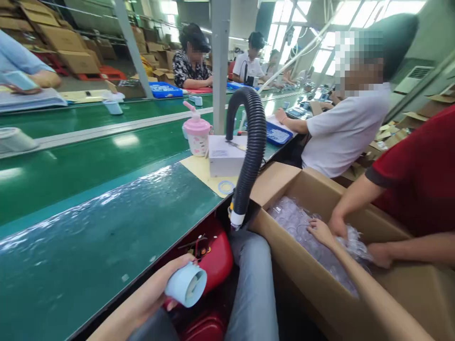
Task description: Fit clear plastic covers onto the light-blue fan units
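Left hand (161, 284) wraps its fingers round a pale blue round plastic fan housing (186, 284), held low over the lap, just off the table edge. Open face with white blades points right and toward the camera; its short axis runs roughly left-right. Smooth matte plastic, rigid, cylinder-like with a flared rim.

Right hand (320, 230) lies fingers spread, palm down, on crinkled clear plastic bubble trays (302, 232) inside a big brown cardboard box (284, 246) to the right. It holds nothing, just touches the film. Box sits well to the right of the fan housing, with a jeans-clad knee (254, 274) between them. Right hand is the nearer one to the box contents; left is well apart.

A co-worker in a red shirt (423, 175) has both hands in the same box, one just beside the right hand.

Black ribbed corrugated hose (250, 151) arcs down between table and box. Glossy green conveyor table (88, 227), white box (225, 156), and pink lidded cup (197, 135) sit behind it. Red plastic stool (216, 258) below the table edge.
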Demonstrator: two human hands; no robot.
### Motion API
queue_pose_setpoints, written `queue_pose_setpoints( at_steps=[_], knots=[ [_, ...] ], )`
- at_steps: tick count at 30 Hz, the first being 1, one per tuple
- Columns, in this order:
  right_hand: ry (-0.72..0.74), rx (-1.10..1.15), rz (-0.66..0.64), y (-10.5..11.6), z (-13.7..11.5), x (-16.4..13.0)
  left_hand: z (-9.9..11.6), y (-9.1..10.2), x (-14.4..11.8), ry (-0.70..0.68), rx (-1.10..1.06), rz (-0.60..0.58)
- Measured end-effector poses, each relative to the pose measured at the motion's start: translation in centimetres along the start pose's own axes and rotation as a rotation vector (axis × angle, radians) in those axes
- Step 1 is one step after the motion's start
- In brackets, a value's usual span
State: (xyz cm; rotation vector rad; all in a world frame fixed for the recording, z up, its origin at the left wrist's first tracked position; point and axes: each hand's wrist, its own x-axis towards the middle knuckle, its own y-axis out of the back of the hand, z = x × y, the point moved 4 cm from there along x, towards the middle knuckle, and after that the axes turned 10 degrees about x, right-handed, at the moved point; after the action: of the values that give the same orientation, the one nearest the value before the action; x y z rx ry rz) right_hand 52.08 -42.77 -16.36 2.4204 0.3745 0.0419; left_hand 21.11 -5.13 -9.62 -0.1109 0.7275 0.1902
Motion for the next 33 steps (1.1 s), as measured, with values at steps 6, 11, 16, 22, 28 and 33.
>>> queue_pose_setpoints(
  at_steps=[6,11,16,22,28,33],
  knots=[
    [0.162,0.454,-0.093,-0.6,-6.2,-7.6,0.2,-2.3,0.5,-0.008,-0.026,-0.15],
    [0.572,0.339,-0.601,-4.9,-17.3,-16.6,-0.2,-3.1,0.7,0.0,0.1,-0.246],
    [0.923,-0.304,-0.382,-10.7,-23.9,-19.8,0.9,-3.5,-0.8,-0.157,0.351,-0.276],
    [0.866,-0.336,-0.358,-14.0,-24.5,-18.7,2.1,-3.1,-3.9,-0.498,0.609,-0.043],
    [0.794,-0.171,-0.389,-13.4,-24.5,-18.4,1.7,-2.6,-4.8,-0.695,0.832,0.072],
    [0.683,-0.024,-0.587,-13.9,-24.5,-18.7,2.0,-2.0,-4.5,-0.721,0.805,0.097]
  ],
)
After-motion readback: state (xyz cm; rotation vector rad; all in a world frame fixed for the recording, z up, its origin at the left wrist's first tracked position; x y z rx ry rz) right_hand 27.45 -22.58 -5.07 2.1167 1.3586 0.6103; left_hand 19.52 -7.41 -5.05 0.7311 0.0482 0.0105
